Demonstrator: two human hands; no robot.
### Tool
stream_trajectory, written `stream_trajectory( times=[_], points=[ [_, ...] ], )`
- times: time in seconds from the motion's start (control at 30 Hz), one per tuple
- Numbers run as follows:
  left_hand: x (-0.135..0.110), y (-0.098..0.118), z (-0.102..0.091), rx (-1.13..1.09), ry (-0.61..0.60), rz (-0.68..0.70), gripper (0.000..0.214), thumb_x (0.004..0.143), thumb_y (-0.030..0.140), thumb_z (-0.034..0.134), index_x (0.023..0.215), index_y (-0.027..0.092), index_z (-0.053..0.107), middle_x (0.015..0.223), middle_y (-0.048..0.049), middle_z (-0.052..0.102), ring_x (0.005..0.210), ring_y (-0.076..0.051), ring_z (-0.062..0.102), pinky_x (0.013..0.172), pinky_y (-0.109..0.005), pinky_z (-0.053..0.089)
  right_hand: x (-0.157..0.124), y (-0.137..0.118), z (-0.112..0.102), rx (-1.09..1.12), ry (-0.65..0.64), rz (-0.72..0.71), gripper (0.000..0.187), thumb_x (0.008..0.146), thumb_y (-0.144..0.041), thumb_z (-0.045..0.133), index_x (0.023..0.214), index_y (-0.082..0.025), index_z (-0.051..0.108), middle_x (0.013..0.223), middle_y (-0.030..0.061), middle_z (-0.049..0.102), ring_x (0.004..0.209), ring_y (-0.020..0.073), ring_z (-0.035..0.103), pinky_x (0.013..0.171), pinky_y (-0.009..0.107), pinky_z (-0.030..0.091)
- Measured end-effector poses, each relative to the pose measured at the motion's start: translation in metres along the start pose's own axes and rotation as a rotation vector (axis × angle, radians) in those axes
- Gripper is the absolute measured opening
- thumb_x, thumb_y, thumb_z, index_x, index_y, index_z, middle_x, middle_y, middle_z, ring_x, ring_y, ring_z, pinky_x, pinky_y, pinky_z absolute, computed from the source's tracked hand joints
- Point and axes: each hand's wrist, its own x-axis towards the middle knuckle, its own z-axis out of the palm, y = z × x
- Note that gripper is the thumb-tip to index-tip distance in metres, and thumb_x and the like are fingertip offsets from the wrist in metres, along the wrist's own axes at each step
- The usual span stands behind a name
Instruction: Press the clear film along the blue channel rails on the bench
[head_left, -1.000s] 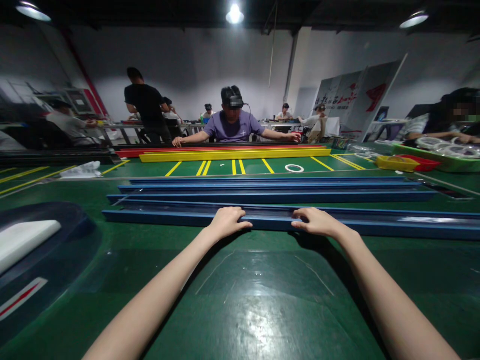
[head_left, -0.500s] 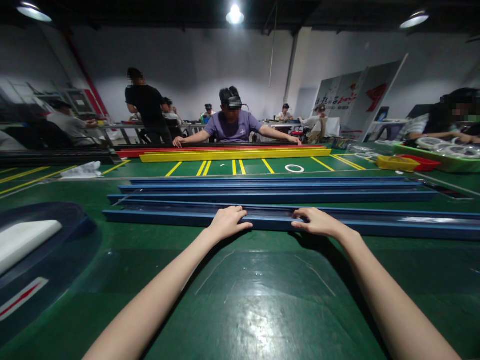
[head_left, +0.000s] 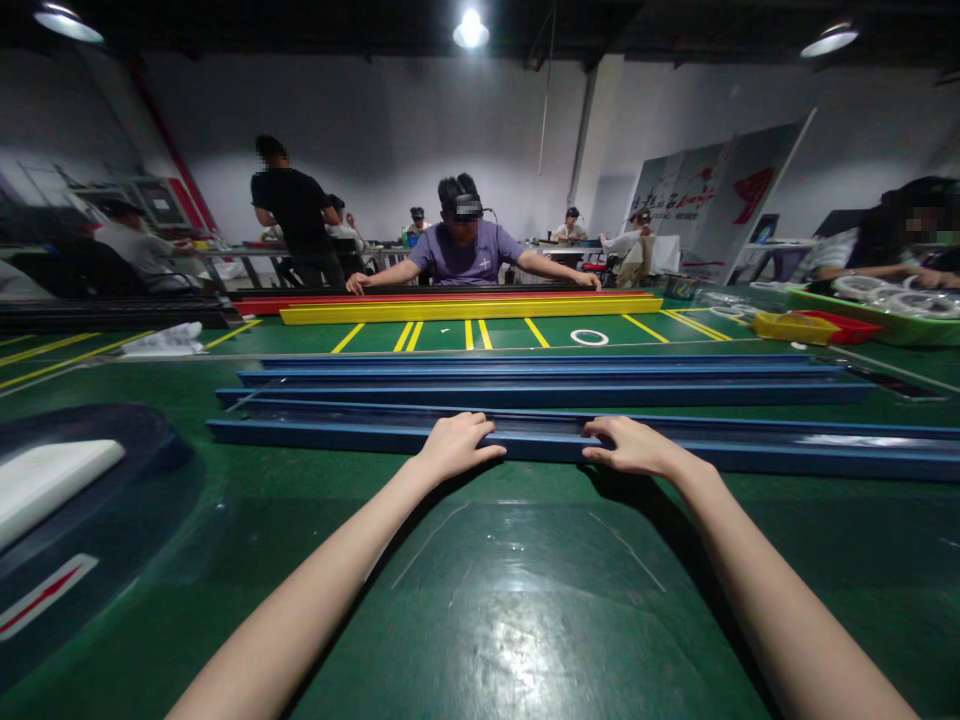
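Note:
A long blue channel strip (head_left: 322, 434), with raised side walls and a hollow middle, lies crosswise on the green table (head_left: 480, 560) in front of me. My left hand (head_left: 461, 443) grips its near wall left of the middle, thumb on the front face and fingers over the edge. To the right, my right hand (head_left: 624, 445) holds the same wall, its fingertips curled into the hollow. A glossy patch (head_left: 855, 441) shows inside the strip's right part. Just behind it lie more blue channel strips (head_left: 562, 392), roughly parallel.
Yellow strips (head_left: 472, 312) and red strips lie before a co-worker (head_left: 469, 250) across the table. A white ring (head_left: 589, 338) sits near yellow floor-like lines. At right are yellow and red trays (head_left: 795, 328) and a green bin (head_left: 892, 325). A dark oval with a white block (head_left: 60, 480) is left.
Almost nothing differs. My right hand has shifted very slightly on the blue channel strip, while my left hand stays in place.

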Motion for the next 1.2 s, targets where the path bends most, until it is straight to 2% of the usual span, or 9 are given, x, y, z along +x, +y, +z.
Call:
stream_trajectory(
  times=[0.23, 0.4, 0.5, 0.6, 0.73, 0.97, 1.2],
  points=[
    [0.001, 0.001, 0.001, 0.014, 0.015, 0.011, 0.037, 0.082, 0.051, 0.038, 0.089, 0.02, 0.055, 0.091, -0.0023, 0.06, 0.085, -0.017, 0.055, 0.062, -0.023, 0.041, 0.007, -0.028, 0.007, -0.069, 0.081, -0.081, 0.044, 0.076, -0.051, 0.041, 0.1, -0.018, 0.057, 0.098, 0.0089, 0.061, 0.087, 0.0213, 0.056, 0.071, 0.027, 0.04],
    [-0.001, 0.003, 0.001, 0.02, 0.03, 0.03, 0.035, 0.082, 0.049, 0.04, 0.091, 0.018, 0.055, 0.091, -0.0031, 0.06, 0.085, -0.017, 0.055, 0.065, -0.024, 0.042, 0.016, -0.059, 0.022, -0.118, 0.216, -0.139, 0.035, 0.082, -0.04, 0.037, 0.102, -0.017, 0.054, 0.102, 0.0092, 0.058, 0.094, 0.0189, 0.053, 0.075, 0.026, 0.038],
    [-0.001, 0.003, 0.002, 0.015, 0.038, 0.037, 0.034, 0.082, 0.048, 0.041, 0.091, 0.018, 0.054, 0.092, -0.0035, 0.06, 0.086, -0.017, 0.055, 0.066, -0.024, 0.042, 0.02, -0.072, 0.027, -0.148, 0.283, -0.154, 0.028, 0.083, -0.036, 0.039, 0.099, -0.018, 0.054, 0.101, 0.0077, 0.057, 0.092, 0.017, 0.051, 0.073, 0.024, 0.037],
    [0.0, 0.003, 0.003, 0.009, 0.043, 0.04, 0.033, 0.082, 0.047, 0.042, 0.089, 0.018, 0.054, 0.093, -0.004, 0.06, 0.086, -0.017, 0.055, 0.067, -0.025, 0.043, 0.021, -0.08, 0.027, -0.187, 0.297, -0.155, 0.021, 0.083, -0.031, 0.039, 0.091, -0.018, 0.054, 0.093, 0.0059, 0.057, 0.088, 0.0152, 0.051, 0.067, 0.023, 0.035],
    [0.0, 0.002, 0.004, -0.007, 0.022, 0.04, 0.034, 0.082, 0.047, 0.041, 0.091, 0.017, 0.054, 0.095, -0.005, 0.06, 0.088, -0.018, 0.055, 0.069, -0.025, 0.043, 0.022, -0.083, 0.023, -0.262, 0.264, -0.14, 0.015, 0.082, -0.027, 0.041, 0.082, -0.018, 0.053, 0.086, 0.0046, 0.058, 0.081, 0.0147, 0.051, 0.059, 0.023, 0.03],
    [0.002, 0.001, -0.003, -0.081, -0.024, 0.061, 0.037, 0.082, 0.043, 0.045, 0.108, 0.017, 0.049, 0.106, -0.006, 0.059, 0.098, -0.018, 0.054, 0.08, -0.026, 0.043, 0.021, -0.084, 0.016, -0.325, 0.222, -0.122, 0.016, 0.082, -0.028, 0.039, 0.082, -0.018, 0.052, 0.087, 0.0045, 0.059, 0.078, 0.0154, 0.053, 0.053, 0.024, 0.024],
    [0.003, 0.001, -0.01, -0.049, -0.049, 0.104, 0.034, 0.082, 0.044, 0.045, 0.103, 0.018, 0.052, 0.098, -0.0047, 0.06, 0.094, -0.018, 0.055, 0.076, -0.025, 0.043, 0.013, -0.066, 0.006, -0.345, 0.15, -0.092, 0.017, 0.08, -0.028, 0.04, 0.08, -0.019, 0.054, 0.086, 0.0044, 0.061, 0.071, 0.0147, 0.055, 0.05, 0.025, 0.02]
  ],
)
